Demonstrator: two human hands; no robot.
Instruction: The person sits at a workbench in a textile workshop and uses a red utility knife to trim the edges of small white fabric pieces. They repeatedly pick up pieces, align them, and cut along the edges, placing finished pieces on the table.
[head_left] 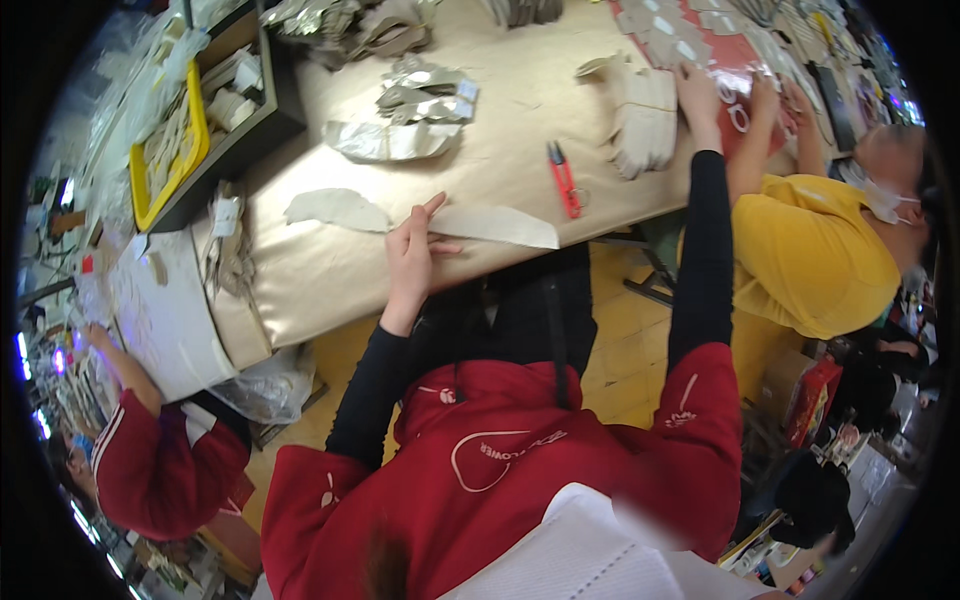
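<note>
My left hand (412, 248) rests on a long, curved, pale strip of thin material (500, 224) lying near the table's front edge. Its index finger points away from me and the other visible fingers are spread. The strip's left part (335, 207) shows beyond the hand. My right hand (698, 98) reaches far to the right, fingers stretched toward a red sheet (730, 95) bearing several small pale pieces. Its fingertips are too small to make out clearly. Just left of that hand lies a banded bundle of pale strips (640, 118). Red-handled snips (565, 180) lie between my hands.
A co-worker in yellow (815, 255) has hands over the red sheet. Silvery bundles (415, 110) lie mid-table. A dark box (285, 110) and a yellow basket (150, 205) stand left. Another person in red (170, 465) sits at the left.
</note>
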